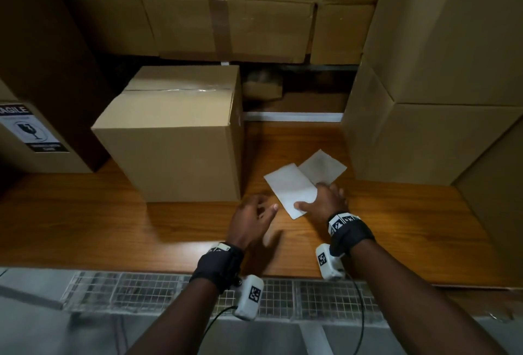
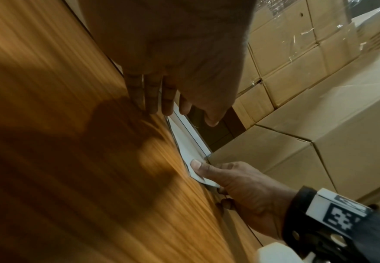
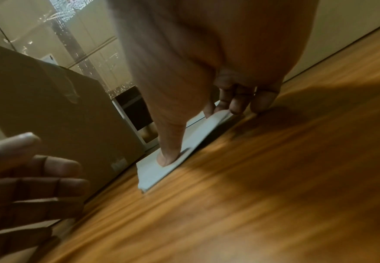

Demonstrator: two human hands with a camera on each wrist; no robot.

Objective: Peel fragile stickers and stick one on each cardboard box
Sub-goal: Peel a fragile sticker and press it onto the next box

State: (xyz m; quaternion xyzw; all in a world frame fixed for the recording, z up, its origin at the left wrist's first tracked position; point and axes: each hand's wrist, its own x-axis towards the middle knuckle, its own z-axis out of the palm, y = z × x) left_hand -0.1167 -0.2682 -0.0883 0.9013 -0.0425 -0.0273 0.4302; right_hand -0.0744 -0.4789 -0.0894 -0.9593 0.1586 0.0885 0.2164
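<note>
A: Wrists sit at the near edge of the wooden table (image 1: 113, 227). Our right hand (image 1: 325, 202) is on the stack of white sticker sheets (image 1: 291, 187): thumb pressed flat on its near corner, fingers curled at its right edge, so we call it a pinch about to lift.

B: Left hand (image 1: 252, 219)?

A: Fingers relaxed and spread, holding nothing, hovering just beside the stack. A second white sheet (image 1: 322, 166) lies partly under the first, toward the far right.

B: Progress?

A: We see one box (image 1: 31, 139) at the table's left edge already carrying a FRAGILE sticker (image 1: 29, 128). The taped cardboard box (image 1: 175, 139) in the middle, just left of the sheets, shows bare faces. So do the box stacks on the right (image 1: 430, 134) and behind, except for one other white label at the top.

B: So early?

A: We judge so. One labelled, nothing peeled in hand yet. Next sticker probably goes on the middle box.
</note>
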